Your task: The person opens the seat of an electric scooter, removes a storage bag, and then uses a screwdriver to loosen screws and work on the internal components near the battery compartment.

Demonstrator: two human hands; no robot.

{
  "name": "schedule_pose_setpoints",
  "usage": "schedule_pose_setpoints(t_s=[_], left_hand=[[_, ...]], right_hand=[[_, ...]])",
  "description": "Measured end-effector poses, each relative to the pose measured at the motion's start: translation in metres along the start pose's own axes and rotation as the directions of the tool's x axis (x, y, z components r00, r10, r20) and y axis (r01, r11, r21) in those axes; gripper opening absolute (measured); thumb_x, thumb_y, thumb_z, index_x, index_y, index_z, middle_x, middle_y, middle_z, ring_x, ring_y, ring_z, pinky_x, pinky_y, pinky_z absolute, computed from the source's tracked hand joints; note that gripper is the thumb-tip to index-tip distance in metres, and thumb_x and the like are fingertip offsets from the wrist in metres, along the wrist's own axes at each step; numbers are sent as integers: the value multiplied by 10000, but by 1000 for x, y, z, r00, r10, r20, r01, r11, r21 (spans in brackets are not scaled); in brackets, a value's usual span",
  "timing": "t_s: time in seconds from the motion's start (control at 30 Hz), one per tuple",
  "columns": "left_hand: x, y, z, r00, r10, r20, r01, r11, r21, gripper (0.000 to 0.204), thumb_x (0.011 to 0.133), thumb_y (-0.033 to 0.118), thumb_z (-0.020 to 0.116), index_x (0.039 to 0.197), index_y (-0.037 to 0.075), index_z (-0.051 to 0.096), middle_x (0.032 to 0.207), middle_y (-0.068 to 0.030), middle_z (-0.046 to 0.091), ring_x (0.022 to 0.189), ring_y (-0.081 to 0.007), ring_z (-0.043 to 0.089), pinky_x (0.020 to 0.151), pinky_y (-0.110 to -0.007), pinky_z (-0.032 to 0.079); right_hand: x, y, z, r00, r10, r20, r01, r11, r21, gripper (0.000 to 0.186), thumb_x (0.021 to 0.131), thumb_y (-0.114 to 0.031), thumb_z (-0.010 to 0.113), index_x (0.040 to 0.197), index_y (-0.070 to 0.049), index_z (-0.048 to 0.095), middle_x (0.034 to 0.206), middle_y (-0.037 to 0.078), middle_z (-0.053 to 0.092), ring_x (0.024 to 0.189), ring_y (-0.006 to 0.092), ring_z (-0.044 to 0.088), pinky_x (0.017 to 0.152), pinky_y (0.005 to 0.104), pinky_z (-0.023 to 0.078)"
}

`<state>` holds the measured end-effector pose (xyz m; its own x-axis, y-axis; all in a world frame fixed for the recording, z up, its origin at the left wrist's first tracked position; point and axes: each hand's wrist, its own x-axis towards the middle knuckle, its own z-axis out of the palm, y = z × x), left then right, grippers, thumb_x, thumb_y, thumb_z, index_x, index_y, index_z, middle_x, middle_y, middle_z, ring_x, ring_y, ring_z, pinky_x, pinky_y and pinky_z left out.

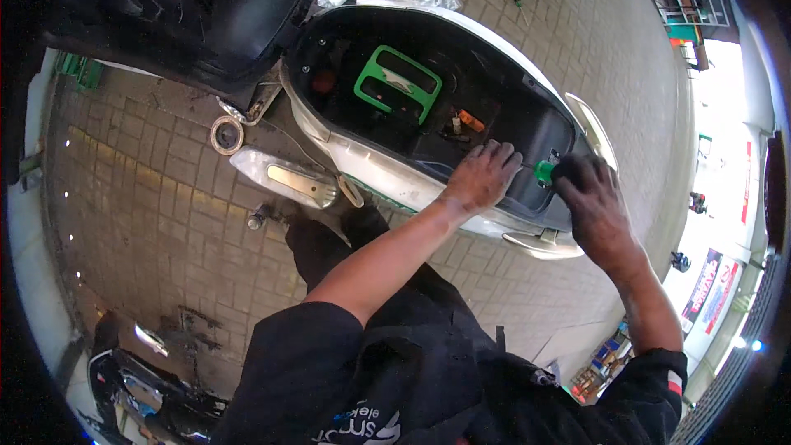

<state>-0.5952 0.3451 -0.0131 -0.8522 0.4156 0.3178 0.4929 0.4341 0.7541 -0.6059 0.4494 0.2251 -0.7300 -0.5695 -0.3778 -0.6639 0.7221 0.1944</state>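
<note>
1. Screwdriver with green handle sits in the right hand, at the rear rim of the scooter's open under-seat compartment. Fingers are curled shut around the handle; only the green end shows past the fingertips.
2. Shaft runs from the handle toward the left hand, thin and partly hidden. Tip itself is not visible under the left fingers.
3. Left hand lies palm down on the compartment's black liner, fingers spread and pressed flat, holding nothing as far as I can see. Looks like it is steadying the tip or the panel.
4. To do it well, my read: keep the driver in line with the fastener and push along the shaft while turning, so the tip doesn't cam out.
5. Keep the left fingertips beside the tip, not ahead of it; a slip would go straight into them.
6. Green bracket and orange part sit further in, beyond the left fingertips, well apart from the tool. No need to touch them.
7. White body panel lies just under the left wrist; lean there, not on the loose liner.
8. Raised seat is clear of both hands.
</note>
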Motion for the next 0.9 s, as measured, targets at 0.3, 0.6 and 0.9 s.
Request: schedule_pose_setpoints(t_s=[0.3, 0.6, 0.9], left_hand=[[-5, 0, 7, 999, 37, -28, -36, 999, 38, 345, 872, 176, 526, 1204, 89, 563, 1191, -120, 567, 1066, -328, 582, 867, -447, 517], [-4, 1, 2, 983, -51, 177, 66, 995, -80, 368, 900, 169, 480, 1255, 89, 528, 1254, -122, 567, 1132, -319, 575, 920, -428, 506], [-3, 3, 4, 979, -121, 163, 131, 990, -50, 363, 910, 170, 491, 1265, 100, 520, 1252, -125, 580, 1139, -336, 572, 941, -445, 494]], right_hand=[[-3, -1, -11, 926, 281, 251, -360, 857, 370, 351, 916, -191, 584, 1224, -60, 477, 1105, 251, 601, 956, 439, 610, 783, 507, 497], [1, -2, -14, 859, 387, 335, -494, 799, 342, 329, 894, -118, 610, 1206, -44, 537, 1104, 219, 606, 1023, 401, 592, 872, 453, 466], [-2, 5, -21, 804, 467, 369, -584, 740, 335, 367, 896, -133, 616, 1238, -44, 517, 1154, 256, 579, 1063, 413, 573, 896, 461, 454]])
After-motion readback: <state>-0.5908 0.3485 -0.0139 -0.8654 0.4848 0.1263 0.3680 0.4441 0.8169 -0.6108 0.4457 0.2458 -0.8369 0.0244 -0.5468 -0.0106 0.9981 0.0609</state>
